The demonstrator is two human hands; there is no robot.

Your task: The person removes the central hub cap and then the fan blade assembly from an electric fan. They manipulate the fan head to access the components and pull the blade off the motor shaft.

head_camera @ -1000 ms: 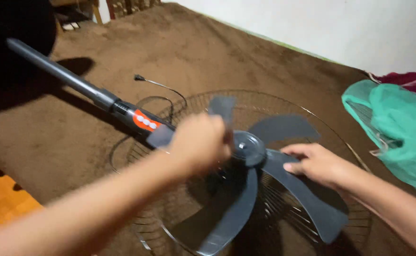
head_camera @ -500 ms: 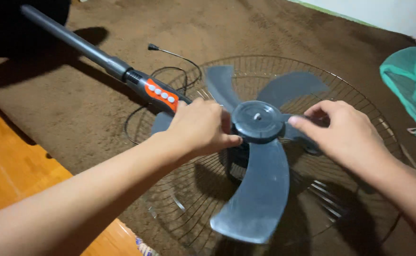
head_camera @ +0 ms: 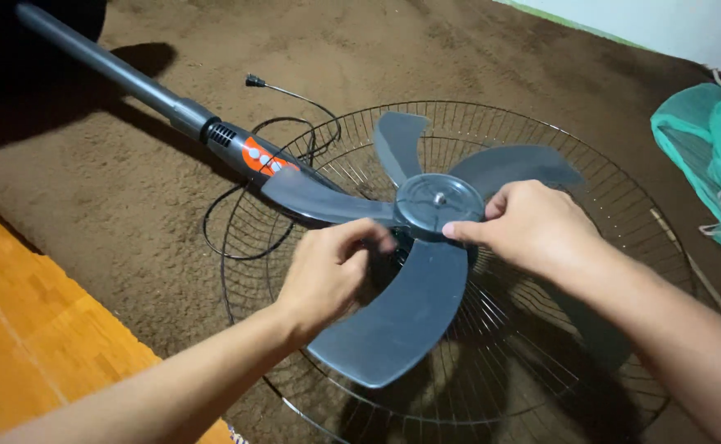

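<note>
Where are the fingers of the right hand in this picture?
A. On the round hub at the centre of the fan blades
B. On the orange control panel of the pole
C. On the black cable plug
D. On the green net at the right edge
A: the right hand pinches the rim of the round grey hub, where the fan blades meet, over the wire guard.

A single head-worn camera looks steeply down and forward from above the person's chest, close enough that both forearms enter from the lower edge at 6 and 4 o'clock. The fan blade hub (head_camera: 439, 205) sits just right of centre. The view faces toward 12 o'clock across the brown carpet (head_camera: 130, 189), reaching the pale wall (head_camera: 665, 25) at 1 o'clock.
</note>
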